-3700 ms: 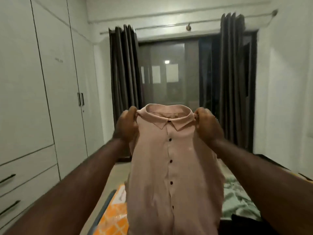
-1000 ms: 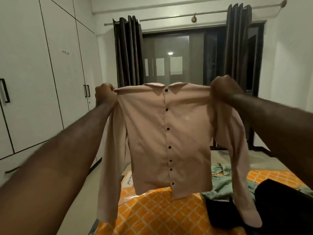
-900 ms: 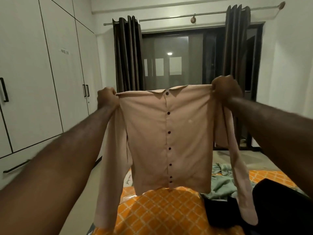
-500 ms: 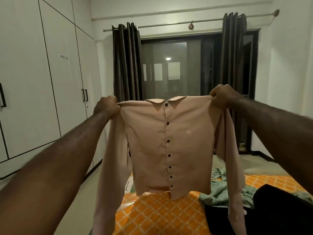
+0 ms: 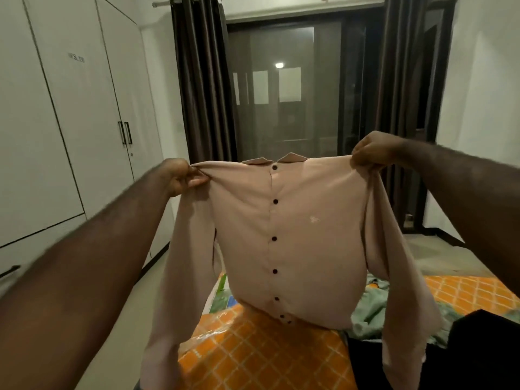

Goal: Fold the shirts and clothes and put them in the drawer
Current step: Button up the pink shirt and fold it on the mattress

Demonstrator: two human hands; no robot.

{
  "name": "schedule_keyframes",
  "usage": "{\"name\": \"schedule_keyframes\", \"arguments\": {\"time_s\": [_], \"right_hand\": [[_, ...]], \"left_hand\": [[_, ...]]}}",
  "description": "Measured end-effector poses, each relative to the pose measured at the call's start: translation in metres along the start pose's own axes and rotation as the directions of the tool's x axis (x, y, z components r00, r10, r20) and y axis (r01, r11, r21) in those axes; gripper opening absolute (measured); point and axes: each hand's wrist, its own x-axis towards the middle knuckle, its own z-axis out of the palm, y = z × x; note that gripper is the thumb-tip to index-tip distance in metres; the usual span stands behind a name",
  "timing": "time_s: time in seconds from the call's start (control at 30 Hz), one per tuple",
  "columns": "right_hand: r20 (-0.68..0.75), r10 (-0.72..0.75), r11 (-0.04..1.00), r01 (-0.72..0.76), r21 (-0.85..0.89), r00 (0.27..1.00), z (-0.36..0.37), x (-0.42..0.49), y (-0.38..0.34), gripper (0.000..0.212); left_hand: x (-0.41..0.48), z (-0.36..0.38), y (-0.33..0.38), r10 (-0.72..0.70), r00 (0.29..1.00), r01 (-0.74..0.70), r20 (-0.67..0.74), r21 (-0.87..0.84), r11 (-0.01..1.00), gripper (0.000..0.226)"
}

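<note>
A pale pink long-sleeved shirt (image 5: 309, 235) with dark buttons hangs spread out in front of me, collar on top, both sleeves dangling. My left hand (image 5: 180, 177) pinches its left shoulder and my right hand (image 5: 371, 153) pinches its right shoulder. The hem touches the orange patterned bed cover (image 5: 253, 356) below. A drawer front with a dark handle (image 5: 9, 271) shows at the lower left of the white wardrobe (image 5: 70, 122).
A crumpled light green garment (image 5: 371, 308) and a black garment (image 5: 464, 350) lie on the bed at the right. Dark curtains (image 5: 202, 80) frame a glass door ahead. Bare floor runs between the bed and the wardrobe.
The shirt has come down and closer to the bed, its hem now billowing onto the cover. Earlier I held it by the collar; my hands now grip the shoulders, spread wide.
</note>
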Motion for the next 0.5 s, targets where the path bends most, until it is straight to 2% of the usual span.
{"name": "schedule_keyframes", "arguments": {"time_s": [0.13, 0.33, 0.5], "right_hand": [[-0.195, -0.045, 0.990, 0.017, -0.140, 0.980, 0.030, 0.055, 0.028, 0.016], [-0.453, -0.126, 0.992, 0.116, -0.051, 0.883, 0.049, 0.105, 0.056, 0.019], [-0.584, -0.194, 0.975, 0.221, -0.025, 0.788, 0.047, 0.085, 0.059, 0.021]], "left_hand": [[0.066, 0.026, -0.028, 0.063, 0.995, -0.067, -0.076, -0.062, 0.996, 0.023], [0.121, 0.069, -0.031, 0.280, 0.955, -0.291, -0.103, -0.122, 0.949, 0.027], [0.111, 0.069, -0.023, 0.450, 0.887, -0.459, -0.102, -0.091, 0.884, 0.023]]}}
